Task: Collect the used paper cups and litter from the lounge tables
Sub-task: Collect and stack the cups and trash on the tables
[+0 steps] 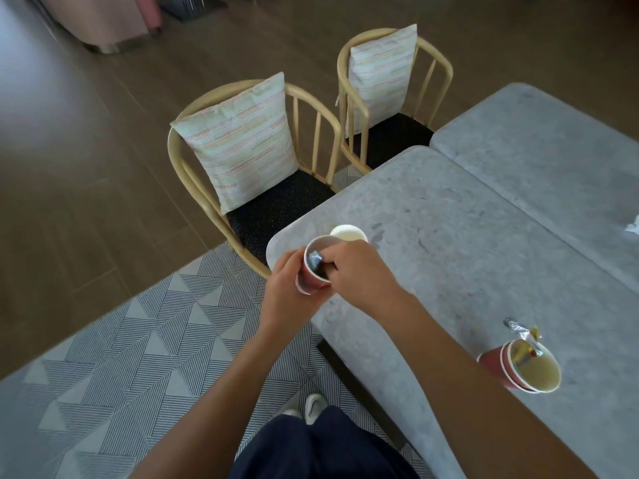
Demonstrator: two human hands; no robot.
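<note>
The grey table [466, 236] carries a stack of red cups [511, 371] by its near edge, with foil litter [518, 331] poking out of the top. Over the left corner the left hand [285, 292] wraps curled fingers round a red paper cup [311, 276], just beside a white cup [347, 233] standing on that corner. The right hand [359, 271] pinches a shiny wrapper [315, 259] inside the cup's mouth. Such cups are likely light, thin and easily crushed, so hold the wall gently at mid-height. No writing is legible.
</note>
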